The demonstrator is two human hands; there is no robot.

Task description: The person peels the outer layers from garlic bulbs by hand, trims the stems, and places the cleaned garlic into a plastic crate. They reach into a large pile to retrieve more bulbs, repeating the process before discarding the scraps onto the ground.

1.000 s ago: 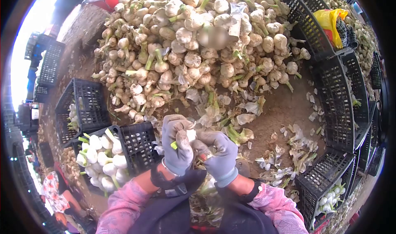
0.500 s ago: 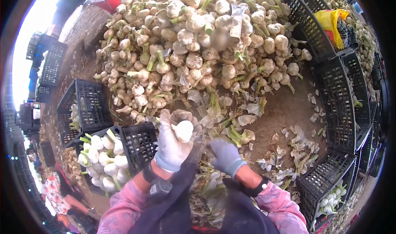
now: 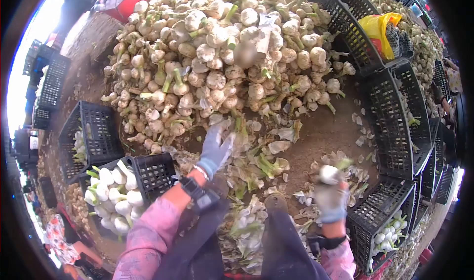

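Note:
My right hand, gloved and smeared by motion, holds a white peeled garlic bulb with a short green stem, above the litter at the right. My left hand, also gloved, is reaching forward over the loose husks with its fingers apart and nothing in it. Just ahead of it rises a big pile of unpeeled, soil-stained garlic. Left of my legs stands a black crate heaped with clean white garlic bulbs.
Another black crate sits farther left. At the right, a low crate holds white garlic, with taller crates beyond. Peeled skins litter the ground between my feet. A yellow bag hangs at the upper right. Another person is at the lower left.
The white garlic bulb has passed from my left hand to my right, which has swung out to the right. My left hand has emptied and stretched forward. The view has shifted slightly.

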